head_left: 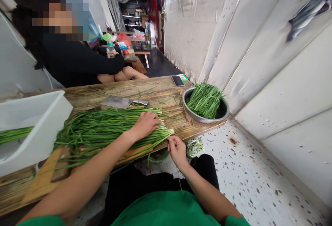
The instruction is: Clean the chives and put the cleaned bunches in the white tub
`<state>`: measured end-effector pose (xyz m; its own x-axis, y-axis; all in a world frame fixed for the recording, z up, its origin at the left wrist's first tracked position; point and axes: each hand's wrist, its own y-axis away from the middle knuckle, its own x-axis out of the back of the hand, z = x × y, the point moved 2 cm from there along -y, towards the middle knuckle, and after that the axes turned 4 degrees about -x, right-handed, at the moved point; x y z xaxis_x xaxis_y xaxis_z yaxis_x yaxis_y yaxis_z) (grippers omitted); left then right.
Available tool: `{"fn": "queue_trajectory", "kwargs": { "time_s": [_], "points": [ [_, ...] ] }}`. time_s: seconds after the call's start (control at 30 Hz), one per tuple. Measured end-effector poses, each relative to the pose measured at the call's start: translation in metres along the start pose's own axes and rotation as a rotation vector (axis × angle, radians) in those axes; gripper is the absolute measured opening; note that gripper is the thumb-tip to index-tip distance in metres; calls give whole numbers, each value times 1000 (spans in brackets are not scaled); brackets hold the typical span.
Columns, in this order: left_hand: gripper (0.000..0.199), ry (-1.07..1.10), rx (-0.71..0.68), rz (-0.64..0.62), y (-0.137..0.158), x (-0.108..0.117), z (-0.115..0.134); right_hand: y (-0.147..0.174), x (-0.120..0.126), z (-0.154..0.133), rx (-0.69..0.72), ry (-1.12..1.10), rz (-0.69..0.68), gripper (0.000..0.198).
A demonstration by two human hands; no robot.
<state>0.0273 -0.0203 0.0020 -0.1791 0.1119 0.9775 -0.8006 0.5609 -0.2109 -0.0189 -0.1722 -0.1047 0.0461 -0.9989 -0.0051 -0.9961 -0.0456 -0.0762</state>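
From the head view, the long green stalks lie by the front edge of the desk, pale ends pointing right. The left hand rests on them, but I can't tell its grip; the right hand has its grip pinching a thin stick.

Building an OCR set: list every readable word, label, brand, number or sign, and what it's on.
Readable text: none.
Green-edged card by the phone: QR-style code; any print too small to read.
Background bottle: any label too blurred.
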Motion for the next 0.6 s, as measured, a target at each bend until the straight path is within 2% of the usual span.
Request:
{"fn": "queue_trajectory", "kwargs": {
  "time_s": [0.13, 0.23, 0.33, 0.47, 0.6],
  "points": [
    [14, -6, 6, 1, -3, 7, -15, 1, -2, -4, 6, -9, 2, 26],
    [13, 60, 19, -4, -8, 11, -15, 1, -3, -7, 7, -24, -4, 25],
    [15, 324, 98, 29, -12, 5, -8, 0, -5, -10, 21, -30, -19, 24],
    [20, 823, 321, 6, -17, -15, -2, -5, -7, -11, 24, -62, -4, 23],
    [22, 1012, 501, 1, -20, -27, -3, -7, -8, -7, 17, -67, 15, 23]
  ]
}}
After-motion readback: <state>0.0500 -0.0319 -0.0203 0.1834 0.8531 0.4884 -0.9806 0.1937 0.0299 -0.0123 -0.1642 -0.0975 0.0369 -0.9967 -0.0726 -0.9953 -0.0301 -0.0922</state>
